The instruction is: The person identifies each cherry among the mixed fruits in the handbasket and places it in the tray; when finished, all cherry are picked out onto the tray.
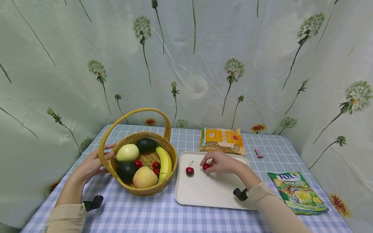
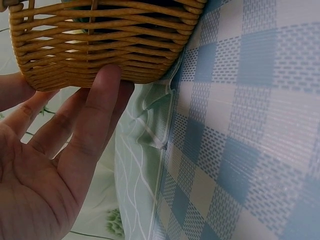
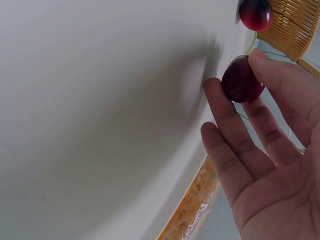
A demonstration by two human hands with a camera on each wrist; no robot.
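The right hand (image 1: 222,162) is pinching a cherry (image 1: 205,167), the tray (image 1: 204,191) lying beneath; glossy roundness could be inviting a slip. The left hand (image 1: 92,164), fingers spread, is touching the basket (image 1: 142,192).

Head view: covers the table (image 1: 131,213) from above, facing forward and down. Wrist views: close on left hand (image 1: 94,163) and right hand (image 1: 219,162). Shared with head view: basket (image 1: 142,191) (left wrist), tray (image 1: 204,192) (right wrist).
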